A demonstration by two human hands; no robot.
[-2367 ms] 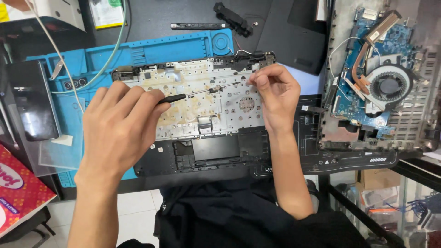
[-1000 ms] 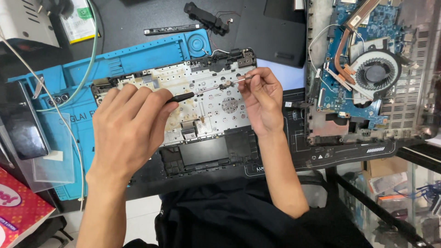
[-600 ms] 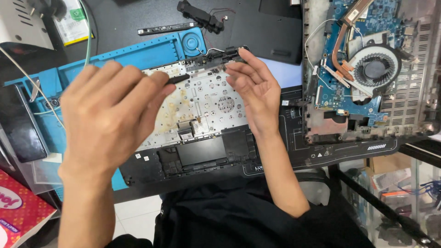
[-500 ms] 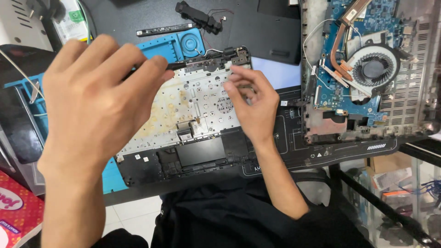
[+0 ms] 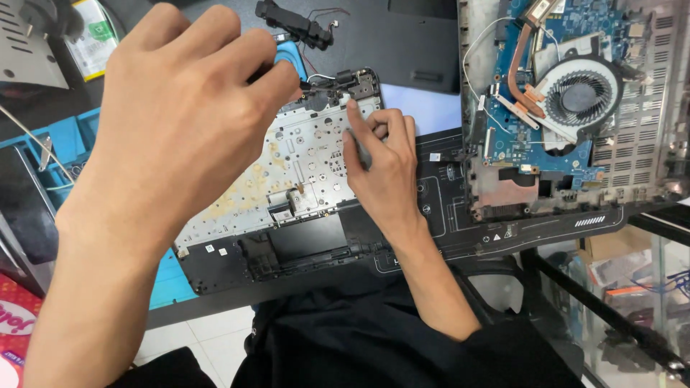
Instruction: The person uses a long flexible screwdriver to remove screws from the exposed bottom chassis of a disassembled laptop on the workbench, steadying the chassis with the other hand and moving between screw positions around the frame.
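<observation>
Left hand (image 5: 180, 122) raised over keyboard backplate (image 5: 287, 172), fingers curled around dark tool, mostly hidden. Right hand (image 5: 384, 169) rests on backplate's right edge, fingers pinched narrow. Laptop palmrest (image 5: 302, 248) lies on worktop; motherboard chassis (image 5: 568, 108) just right.

Just one cam here, strapped to the head, looking steeply down and forward at the bench from close up. Left hand (image 5: 180, 122) fills the 10 o'clock area near the lens, right hand (image 5: 381, 169) sits center, open laptop base (image 5: 575, 108) at 2 o'clock.
</observation>
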